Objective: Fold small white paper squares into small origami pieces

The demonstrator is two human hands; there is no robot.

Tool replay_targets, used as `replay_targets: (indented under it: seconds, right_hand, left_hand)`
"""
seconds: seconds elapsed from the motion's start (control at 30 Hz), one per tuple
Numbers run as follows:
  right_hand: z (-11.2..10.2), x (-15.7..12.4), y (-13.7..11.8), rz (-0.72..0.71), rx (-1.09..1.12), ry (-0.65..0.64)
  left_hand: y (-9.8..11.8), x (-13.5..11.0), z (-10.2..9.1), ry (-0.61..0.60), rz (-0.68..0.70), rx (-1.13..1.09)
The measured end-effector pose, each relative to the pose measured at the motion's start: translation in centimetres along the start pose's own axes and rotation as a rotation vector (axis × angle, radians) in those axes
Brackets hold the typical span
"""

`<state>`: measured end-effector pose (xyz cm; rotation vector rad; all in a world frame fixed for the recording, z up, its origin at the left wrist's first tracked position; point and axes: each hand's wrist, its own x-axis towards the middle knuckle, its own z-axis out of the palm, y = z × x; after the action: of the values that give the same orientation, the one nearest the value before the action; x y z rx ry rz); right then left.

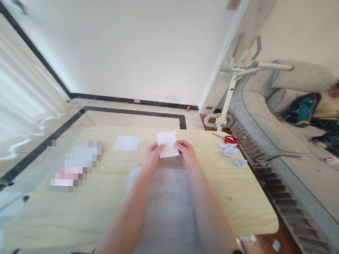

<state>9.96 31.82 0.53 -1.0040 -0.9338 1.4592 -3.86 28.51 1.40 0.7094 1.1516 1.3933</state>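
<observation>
A small white sheet of paper (168,143) is held up above the far half of the table. My left hand (153,155) pinches its left edge, the thumb lying on its face. On the right edge, my right hand (186,153) grips it between thumb and fingers. Beneath my forearms lies a large translucent sheet with rows of faint print (169,212). Another white piece of paper (126,143) rests flat on the table, left of my hands.
Red-handled scissors (231,141) and crumpled paper pieces (230,151) lie at the table's (239,203) far right. A blurred-out item (77,164) sits on the left. A white exercise machine (228,92) stands behind; a person (330,106) is on the grey sofa (286,127).
</observation>
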Motion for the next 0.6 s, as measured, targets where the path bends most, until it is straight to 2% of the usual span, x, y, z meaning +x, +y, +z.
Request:
replay_targets:
  seconds: [0.17, 0.3, 0.53, 0.6]
  right_hand:
    - [-0.1, 0.1, -0.1, 0.032, 0.126, -0.013]
    - [-0.2, 0.1, -0.4, -0.007, 0.149, -0.057]
    - [0.0, -0.4, -0.9, -0.059, 0.199, -0.251]
    - [0.0, -0.5, -0.8, -0.062, 0.211, -0.312]
  left_hand:
    - [0.2, 0.0, 0.2, -0.022, -0.033, -0.03]
    - [0.9, -0.3, 0.6, -0.042, -0.063, -0.101]
    - [0.4, -0.1, 0.9, -0.081, -0.109, -0.28]
    - [0.1, 0.0, 0.9, -0.083, -0.111, -0.273]
